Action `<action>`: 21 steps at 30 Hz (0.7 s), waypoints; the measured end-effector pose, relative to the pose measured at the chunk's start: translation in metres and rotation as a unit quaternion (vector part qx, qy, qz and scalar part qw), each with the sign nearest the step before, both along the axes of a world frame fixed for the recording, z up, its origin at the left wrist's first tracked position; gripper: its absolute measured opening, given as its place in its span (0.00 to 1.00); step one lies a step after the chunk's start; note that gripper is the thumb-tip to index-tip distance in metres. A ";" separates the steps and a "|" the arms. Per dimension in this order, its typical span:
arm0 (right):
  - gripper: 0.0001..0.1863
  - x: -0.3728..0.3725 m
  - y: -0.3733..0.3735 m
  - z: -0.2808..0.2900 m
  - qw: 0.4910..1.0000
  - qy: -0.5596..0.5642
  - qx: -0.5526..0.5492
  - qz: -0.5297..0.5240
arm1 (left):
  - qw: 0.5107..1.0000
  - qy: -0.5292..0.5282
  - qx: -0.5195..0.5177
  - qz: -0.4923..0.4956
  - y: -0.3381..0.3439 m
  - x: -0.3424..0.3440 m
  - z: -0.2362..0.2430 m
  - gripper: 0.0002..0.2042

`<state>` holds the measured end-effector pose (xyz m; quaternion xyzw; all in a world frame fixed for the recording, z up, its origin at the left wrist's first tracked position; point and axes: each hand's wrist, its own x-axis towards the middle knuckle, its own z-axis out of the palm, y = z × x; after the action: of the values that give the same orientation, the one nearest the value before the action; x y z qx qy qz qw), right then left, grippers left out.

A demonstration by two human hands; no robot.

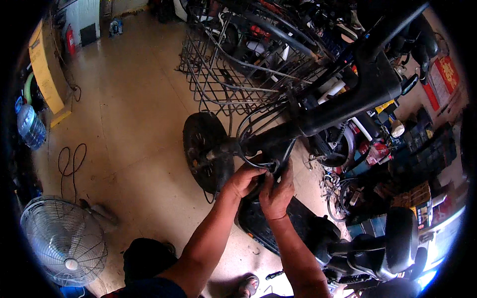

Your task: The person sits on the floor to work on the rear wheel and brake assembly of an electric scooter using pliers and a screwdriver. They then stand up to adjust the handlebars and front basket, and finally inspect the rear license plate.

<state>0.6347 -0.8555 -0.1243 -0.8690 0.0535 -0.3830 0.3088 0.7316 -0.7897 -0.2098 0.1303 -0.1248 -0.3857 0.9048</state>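
Observation:
A black electric bike stands in front of me, its front wheel [201,149] to the left and its thick frame tube [348,109] slanting up to the right. Black cables [244,141] loop from beneath the wire basket [233,84] down to the frame. My left hand [243,181] is closed, thumb and fingers pinching a black cable near the lower frame. Close beside it, my right hand [277,196] has its fingers bent around the same spot; what they hold is hidden. Below the hands lies the bike's black footboard [278,223].
A wire-caged fan [64,243] stands at the lower left, near a looped cord [72,166] on the floor. A water jug [31,126] is at the far left. The bike's black seat [401,238] is at lower right. Parts and boxes [417,154] crowd the right side.

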 end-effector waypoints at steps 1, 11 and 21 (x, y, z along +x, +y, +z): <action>0.32 -0.001 0.005 0.010 0.999 -0.002 0.029 0.013 | 1.000 -0.004 -0.008 0.014 0.003 -0.004 0.005 0.28; 0.34 -0.013 -0.037 0.040 0.967 0.150 0.144 0.146 | 0.997 -0.042 -0.005 0.066 0.004 -0.012 0.032 0.20; 0.32 -0.013 -0.029 0.035 0.984 0.130 0.079 0.087 | 0.994 -0.065 0.030 0.076 0.000 -0.006 0.017 0.22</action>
<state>0.6213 -0.8849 -0.0897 -0.8854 0.0472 -0.2330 0.3995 0.7252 -0.7897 -0.1927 0.1914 -0.1613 -0.3097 0.9173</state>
